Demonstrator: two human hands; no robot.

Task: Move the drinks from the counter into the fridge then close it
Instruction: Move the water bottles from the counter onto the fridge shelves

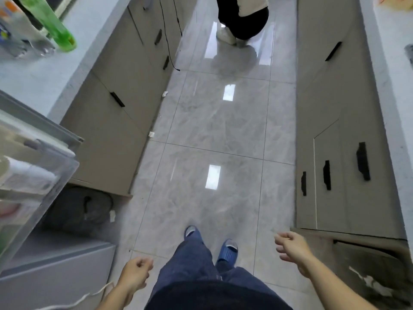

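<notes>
A green bottle and a clear bottle with a white and blue label stand on the pale counter at the top left. The open fridge door juts in at the left edge, its clear shelves holding blurred items. My left hand hangs low near my left leg, fingers loosely curled, holding nothing. My right hand hangs at the lower right, fingers also curled and empty. Both hands are far from the bottles.
Grey cabinets with black handles line both sides of a glossy tiled floor. Another person's legs stand at the far end. A dark bag lies by the fridge. A black cable dangles from the left counter.
</notes>
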